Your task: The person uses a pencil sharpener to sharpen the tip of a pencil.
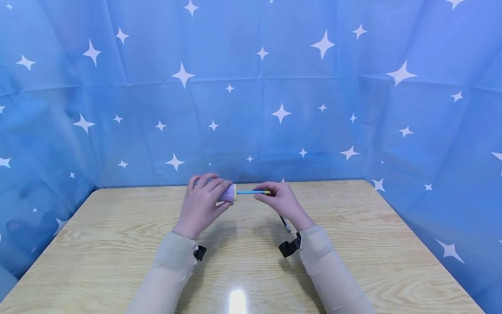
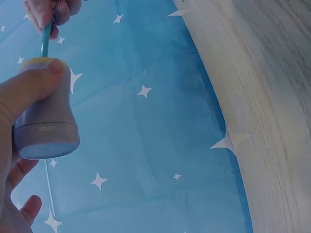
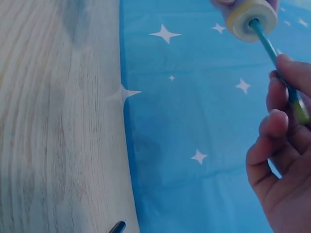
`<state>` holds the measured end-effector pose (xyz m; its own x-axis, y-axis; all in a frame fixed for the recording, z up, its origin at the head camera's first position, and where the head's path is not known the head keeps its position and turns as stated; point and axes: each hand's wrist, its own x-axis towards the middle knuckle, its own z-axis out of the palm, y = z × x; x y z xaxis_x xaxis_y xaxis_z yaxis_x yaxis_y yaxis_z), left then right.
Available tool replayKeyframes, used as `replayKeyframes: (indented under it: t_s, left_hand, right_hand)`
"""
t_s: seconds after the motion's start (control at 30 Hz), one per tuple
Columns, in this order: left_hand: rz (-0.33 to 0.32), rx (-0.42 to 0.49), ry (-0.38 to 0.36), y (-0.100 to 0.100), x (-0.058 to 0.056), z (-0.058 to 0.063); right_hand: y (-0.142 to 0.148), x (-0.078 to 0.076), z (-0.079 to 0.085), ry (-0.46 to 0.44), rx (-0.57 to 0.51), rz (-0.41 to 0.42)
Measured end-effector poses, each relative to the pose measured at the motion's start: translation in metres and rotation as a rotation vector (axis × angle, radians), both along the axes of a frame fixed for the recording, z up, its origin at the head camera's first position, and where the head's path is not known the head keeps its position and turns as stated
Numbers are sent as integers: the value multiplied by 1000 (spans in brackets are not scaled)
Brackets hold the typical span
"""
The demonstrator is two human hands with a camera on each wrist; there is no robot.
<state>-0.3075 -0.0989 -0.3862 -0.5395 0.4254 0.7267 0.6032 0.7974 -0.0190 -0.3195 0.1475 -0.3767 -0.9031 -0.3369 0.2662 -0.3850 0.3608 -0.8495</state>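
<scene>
My left hand (image 1: 200, 207) grips a purple pencil sharpener (image 1: 228, 194) with a yellow rim, held on its side above the far part of the table. In the left wrist view, the thumb lies along the sharpener's body (image 2: 46, 114), near the rim. A blue pencil (image 1: 249, 192) has one end inside the round hole in the sharpener's pale face (image 3: 241, 26). My right hand (image 1: 283, 201) pinches the pencil (image 3: 266, 46) between thumb and forefinger near its yellow-green end. The pencil's inner tip is hidden in the sharpener.
A dark pen-like stick (image 1: 285, 223) lies on the wooden table (image 1: 117, 244) below the right hand, partly hidden by it. Behind the table hangs a blue cloth (image 1: 235, 109) with white stars. A black camera strap (image 1: 290, 247) sits at the right wrist.
</scene>
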Motion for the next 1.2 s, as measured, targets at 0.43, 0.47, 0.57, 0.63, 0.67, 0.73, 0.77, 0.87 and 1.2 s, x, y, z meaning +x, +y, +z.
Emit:
replayKeyframes:
  t_s: [0.43, 0.47, 0.57, 0.63, 0.67, 0.73, 0.77, 0.87, 1.2]
  left_hand:
    - [-18, 27, 27, -1, 5, 6]
    - [-19, 29, 29, -1, 5, 6]
    - [-18, 26, 30, 1, 5, 7]
    - [-17, 21, 30, 1, 5, 6]
    - [-16, 20, 32, 2, 5, 6]
    - [-15, 18, 36, 2, 5, 6]
    - [-15, 20, 40, 2, 4, 6]
    - [-11, 22, 57, 2, 4, 5]
    - [-29, 22, 85, 4, 3, 6]
  right_hand:
    - [-7, 11, 12, 74, -29, -27]
    - [-7, 11, 11, 75, -32, -26]
    - [-7, 7, 8, 59, -48, -30]
    - [-5, 1, 1, 41, -60, -39]
    - [-5, -2, -3, 34, -66, -42]
    - [-3, -9, -11, 23, -77, -48]
    - [-3, -12, -15, 18, -81, -49]
    - [-4, -14, -17, 11, -101, -45]
    - [-4, -13, -16, -107, -149, -41]
